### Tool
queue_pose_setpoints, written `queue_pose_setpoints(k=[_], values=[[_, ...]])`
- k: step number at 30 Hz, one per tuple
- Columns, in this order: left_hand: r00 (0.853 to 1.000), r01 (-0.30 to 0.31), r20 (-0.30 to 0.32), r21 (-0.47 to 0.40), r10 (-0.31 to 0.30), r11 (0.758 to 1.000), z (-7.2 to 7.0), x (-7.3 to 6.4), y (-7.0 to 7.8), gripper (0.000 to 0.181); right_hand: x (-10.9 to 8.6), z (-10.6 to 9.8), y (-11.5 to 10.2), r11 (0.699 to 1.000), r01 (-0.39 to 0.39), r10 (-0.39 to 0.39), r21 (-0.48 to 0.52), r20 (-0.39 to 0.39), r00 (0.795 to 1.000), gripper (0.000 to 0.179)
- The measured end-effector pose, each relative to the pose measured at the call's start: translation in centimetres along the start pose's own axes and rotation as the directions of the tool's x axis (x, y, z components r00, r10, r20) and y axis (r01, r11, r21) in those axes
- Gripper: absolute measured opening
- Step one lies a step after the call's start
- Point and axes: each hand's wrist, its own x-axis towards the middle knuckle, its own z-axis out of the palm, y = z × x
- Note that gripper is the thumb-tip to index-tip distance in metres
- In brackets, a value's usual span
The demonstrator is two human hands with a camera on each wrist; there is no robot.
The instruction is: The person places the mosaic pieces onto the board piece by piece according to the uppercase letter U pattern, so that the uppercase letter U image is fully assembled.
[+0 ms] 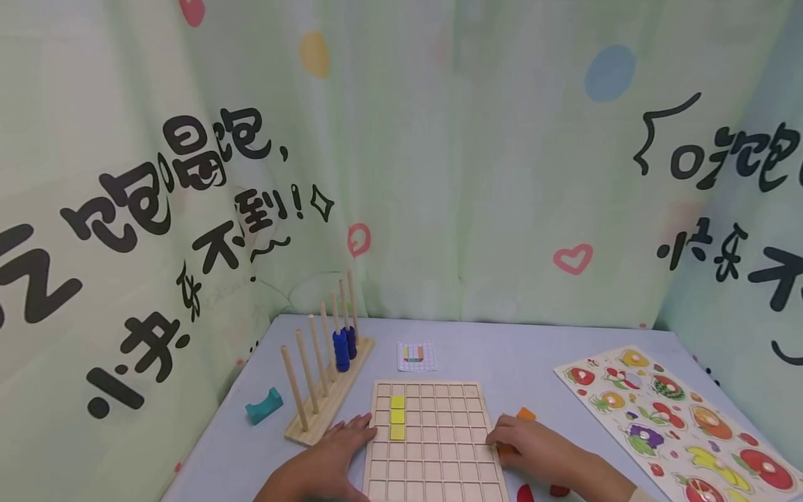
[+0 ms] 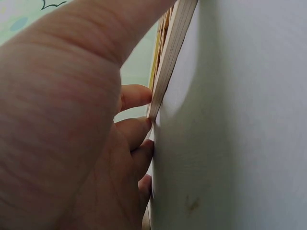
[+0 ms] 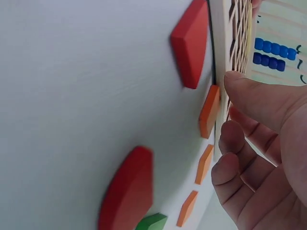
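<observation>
A pale wooden grid board lies on the table, with three yellow square tiles in one column near its upper left. My left hand is spread along the board's left side. In the left wrist view its fingertips touch the board's edge. On the opposite side, my right hand has its fingers bent loosely against the right edge. The right wrist view has the thumb against the rim. Beside that rim lie orange pieces and a red piece.
A wooden peg stand with blue beads stands at the left, near a teal curved block. Behind the board lies a small pattern card. A fruit puzzle board covers the right side. A green piece lies near a large red one.
</observation>
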Motion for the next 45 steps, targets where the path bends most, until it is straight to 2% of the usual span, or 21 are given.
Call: queue_pose_setpoints(k=[5, 8, 14, 20, 25, 29, 35, 40, 45], values=[[1.0, 0.01, 0.004, -0.017, -0.01, 1.0, 0.0, 0.0, -0.1, 0.111, -1.0, -0.1, 0.5, 1.0, -0.002, 0.002, -0.007, 0.017, 1.0, 0.017], [1.0, 0.007, 0.002, -0.012, -0.007, 1.0, -0.1, 0.0, -0.1, 0.111, -1.5, -0.1, 0.8, 1.0, -0.002, 0.001, 0.023, 0.026, 1.0, 0.017], [1.0, 0.019, 0.011, -0.027, -0.019, 0.999, -0.2, -0.1, 0.1, 0.11, -2.3, 0.1, 1.2, 0.993, -0.057, 0.05, 0.102, 0.069, 0.996, 0.018], [1.0, 0.024, 0.012, -0.037, -0.024, 0.999, -0.2, -0.1, 0.3, 0.111, -3.0, 0.6, 1.3, 0.975, -0.135, 0.121, 0.178, 0.088, 0.989, 0.005], [1.0, 0.023, 0.011, -0.035, -0.023, 0.999, -0.2, -0.1, 0.2, 0.111, -3.3, 0.8, 1.2, 0.971, -0.172, 0.151, 0.164, 0.132, 0.98, 0.011], [0.999, 0.033, 0.014, -0.042, -0.033, 0.999, -0.1, -0.1, 0.2, 0.112, -3.5, 0.8, 1.0, 0.975, -0.187, 0.167, 0.117, 0.167, 0.972, 0.018], [0.998, 0.054, 0.019, -0.055, -0.053, 0.997, -0.1, 0.1, 0.2, 0.111, -3.6, 0.6, 0.8, 0.984, -0.169, 0.157, 0.057, 0.178, 0.972, 0.019], [0.999, 0.048, 0.02, -0.034, -0.048, 0.998, -0.1, 0.0, 0.2, 0.11, -3.4, 0.6, 0.8, 0.987, -0.135, 0.119, 0.082, 0.181, 0.976, 0.01], [0.998, 0.063, 0.019, -0.043, -0.062, 0.997, -0.2, -0.2, 0.4, 0.111, -3.3, 0.4, 0.6, 0.982, -0.149, 0.125, 0.114, 0.191, 0.974, 0.008]])
